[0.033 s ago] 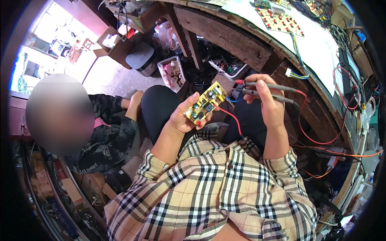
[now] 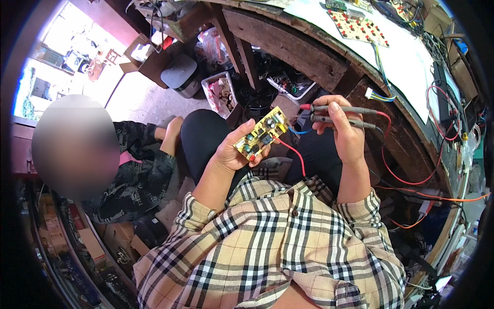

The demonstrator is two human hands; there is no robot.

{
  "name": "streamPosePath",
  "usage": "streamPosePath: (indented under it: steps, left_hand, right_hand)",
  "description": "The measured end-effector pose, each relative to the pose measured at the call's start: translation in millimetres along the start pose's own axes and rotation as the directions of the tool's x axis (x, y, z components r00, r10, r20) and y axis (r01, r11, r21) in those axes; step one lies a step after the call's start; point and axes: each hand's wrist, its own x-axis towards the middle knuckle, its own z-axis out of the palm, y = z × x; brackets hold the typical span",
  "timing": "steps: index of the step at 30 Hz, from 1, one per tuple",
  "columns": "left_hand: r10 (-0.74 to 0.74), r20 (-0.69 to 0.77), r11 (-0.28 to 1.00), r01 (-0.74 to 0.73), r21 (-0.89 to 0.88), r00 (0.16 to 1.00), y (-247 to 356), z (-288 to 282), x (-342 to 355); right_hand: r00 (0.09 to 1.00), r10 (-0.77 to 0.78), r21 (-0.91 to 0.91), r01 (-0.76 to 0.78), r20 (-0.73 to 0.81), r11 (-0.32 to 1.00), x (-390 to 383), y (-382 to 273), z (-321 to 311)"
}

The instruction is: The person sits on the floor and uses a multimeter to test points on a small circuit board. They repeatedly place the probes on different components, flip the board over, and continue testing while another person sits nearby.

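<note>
My left hand [image 2: 232, 151] grips a small yellow circuit board [image 2: 266, 137] by its near end, component side up. The board carries capacitors, a black block and other parts. A red wire [image 2: 297, 152] hangs from its right side, and a blue wire [image 2: 298, 132] comes off its far end. In my right hand [image 2: 349, 138] are two multimeter probes, a red-tipped one [image 2: 354, 109] and a black one [image 2: 355, 123], lying nearly parallel between the fingers. They point left toward the board, and I cannot make out their thin tips. Both hands are above my lap.
A wooden workbench [image 2: 288, 36] runs along the far and right sides. On its white sheet lies a board with red buttons [image 2: 358, 27], trailing a cable with a white connector [image 2: 370, 93]. Red and black leads loop at right. A person [image 2: 139, 170] sits close on my left; bins stand below the bench.
The circuit board has shifted very slightly left and down, and its red wire has swung a little left. The probes' angle has changed a touch; both hands keep their holds.
</note>
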Motion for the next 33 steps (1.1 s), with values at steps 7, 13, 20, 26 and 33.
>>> streamPosePath:
  steps: [7, 13, 20, 26, 33]
  left_hand:
    - [-0.025, -0.118, 0.999, 0.02, -0.049, 0.993, 3, 10, -4]
    - [-0.06, -0.091, 0.997, 0.055, -0.06, 0.994, 2, 8, -3]
    - [-0.132, 0.036, 0.986, 0.135, -0.097, 0.991, -1, -1, -2]
    - [-0.257, 0.045, 0.959, 0.26, -0.112, 0.965, 3, -4, 1]
    - [-0.14, -0.022, 0.989, 0.139, -0.059, 0.99, -1, -12, -10]
  right_hand:
    - [0.978, 0.161, 0.065, -0.171, 0.134, 0.983, 6, 14, -7]
    - [0.963, 0.196, 0.088, -0.214, 0.184, 0.973, 6, 15, -7]
    - [0.952, 0.22, 0.151, -0.255, 0.213, 0.955, 5, 22, -10]
    - [0.95, 0.244, 0.194, -0.28, 0.193, 0.94, 1, 23, -14]
    - [0.937, 0.194, 0.208, -0.26, 0.292, 0.943, 12, 29, -9]
